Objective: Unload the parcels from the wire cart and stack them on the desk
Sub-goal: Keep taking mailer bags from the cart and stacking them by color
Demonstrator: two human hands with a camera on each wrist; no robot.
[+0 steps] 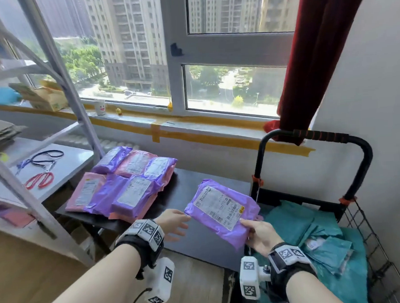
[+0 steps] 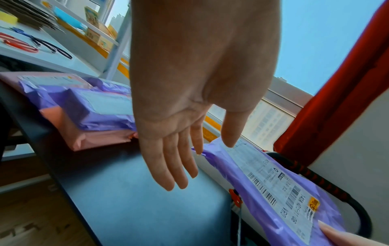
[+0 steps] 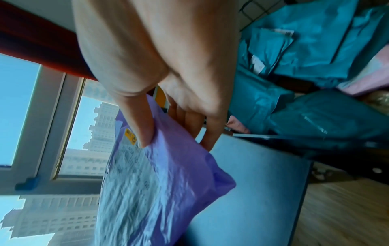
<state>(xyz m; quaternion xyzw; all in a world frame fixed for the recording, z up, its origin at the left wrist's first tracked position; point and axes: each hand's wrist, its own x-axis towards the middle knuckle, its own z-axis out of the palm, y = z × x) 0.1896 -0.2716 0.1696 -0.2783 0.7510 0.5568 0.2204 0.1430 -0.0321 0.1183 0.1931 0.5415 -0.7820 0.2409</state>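
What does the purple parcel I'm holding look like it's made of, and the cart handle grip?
Purple parcel: thin glossy plastic film, probably a poly mailer; it crinkles and shines, with a white paper label stuck on.
Cart handle grip: looks like soft foam or rubber sleeving, matte black with red bands, over a black tube, likely metal.

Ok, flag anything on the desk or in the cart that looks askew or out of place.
The parcels on the desk lie fanned and overlapping rather than squarely stacked, with one pink corner hanging past the desk front edge. The teal parcels in the wire cart are jumbled. Nothing looks torn or spilled.
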